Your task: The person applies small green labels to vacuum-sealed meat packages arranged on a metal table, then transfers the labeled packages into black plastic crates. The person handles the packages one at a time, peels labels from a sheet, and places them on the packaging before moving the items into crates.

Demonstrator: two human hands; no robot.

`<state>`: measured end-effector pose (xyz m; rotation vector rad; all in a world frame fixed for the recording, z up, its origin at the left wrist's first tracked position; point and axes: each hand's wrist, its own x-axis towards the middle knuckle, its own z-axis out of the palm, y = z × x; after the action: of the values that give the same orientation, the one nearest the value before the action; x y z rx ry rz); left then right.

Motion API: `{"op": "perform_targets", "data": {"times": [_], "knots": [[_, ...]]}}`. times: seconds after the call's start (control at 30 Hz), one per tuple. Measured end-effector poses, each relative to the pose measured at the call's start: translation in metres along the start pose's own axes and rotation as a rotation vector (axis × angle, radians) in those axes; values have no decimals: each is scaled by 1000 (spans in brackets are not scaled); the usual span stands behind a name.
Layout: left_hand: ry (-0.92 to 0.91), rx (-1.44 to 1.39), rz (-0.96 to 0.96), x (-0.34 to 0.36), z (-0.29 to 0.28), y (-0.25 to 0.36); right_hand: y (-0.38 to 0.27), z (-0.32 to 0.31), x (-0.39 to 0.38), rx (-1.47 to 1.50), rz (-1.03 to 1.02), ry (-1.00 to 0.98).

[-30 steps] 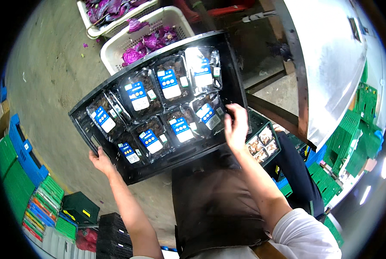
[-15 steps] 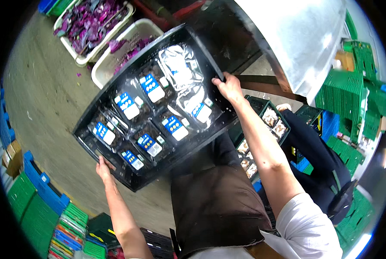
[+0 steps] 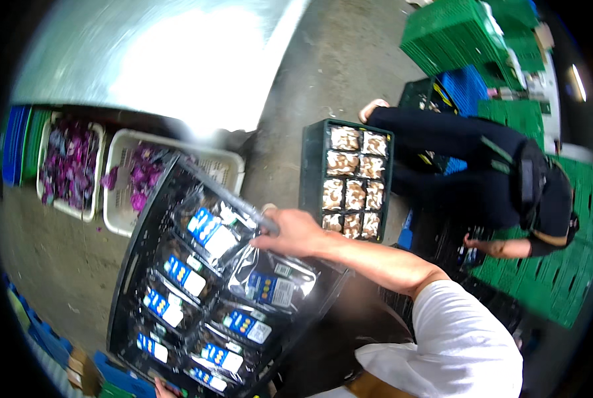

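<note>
I carry a black plastic crate point(image 3: 129, 292) holding several clear-wrapped packs point(image 3: 203, 232) with blue and white labels. My right hand point(image 3: 290, 232) is closed round the rim at the crate's far right end. At the lower edge of the picture only part of my left hand point(image 3: 163, 389) shows, closed at the crate's near end; most of it is out of view. The crate is tilted across my front. Beyond my right forearm stands a dark green crate point(image 3: 313, 169) filled with wrapped packs of brown and white mushrooms point(image 3: 355, 192).
A shiny metal surface point(image 3: 144, 60) spans the far left. Two pale tubs point(image 3: 120, 222) with purple leaves stand below it. To the right a co-worker in dark clothes point(image 3: 469, 146) bends over, one hand point(image 3: 470, 243) near black crates. Green crates point(image 3: 442, 33) are stacked at far right.
My view has swung to the right. The black crate now sits lower and closer to me, turned more steeply. The mushroom crate and the bending co-worker have come fully into view.
</note>
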<state>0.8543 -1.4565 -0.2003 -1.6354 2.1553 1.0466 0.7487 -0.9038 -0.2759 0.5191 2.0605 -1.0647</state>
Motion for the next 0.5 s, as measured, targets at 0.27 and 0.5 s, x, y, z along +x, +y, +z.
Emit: {"op": "perform_targets", "data": {"times": [0.27,0.5], "knots": [[55,232,232,23,-11,38,38,4,-39,263,-38,114],[-135,252,476,131,-25,12,3,53,-136,230,26,393]]}}
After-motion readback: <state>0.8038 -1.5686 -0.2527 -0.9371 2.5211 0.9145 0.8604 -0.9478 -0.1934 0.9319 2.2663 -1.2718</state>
